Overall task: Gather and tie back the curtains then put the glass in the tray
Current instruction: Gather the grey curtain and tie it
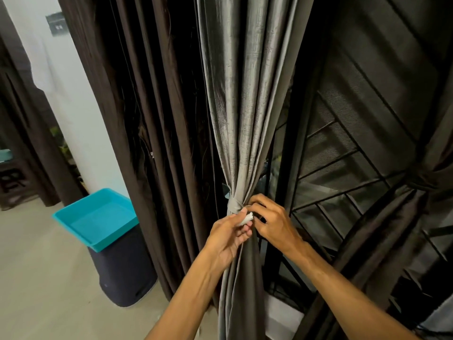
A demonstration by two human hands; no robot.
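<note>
While the left hand [230, 235] pinches the tie-back's [234, 205] white end [246, 219], right fingers [255, 207] grip the strap cinching the grey curtain [241, 106]; turquoise tray [98, 218] sits nearby.

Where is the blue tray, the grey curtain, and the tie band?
blue tray [73, 218]: head view, near rim.
grey curtain [241, 99]: head view, middle folds.
tie band [234, 205]: head view, wrapped part left of the hands.
</note>
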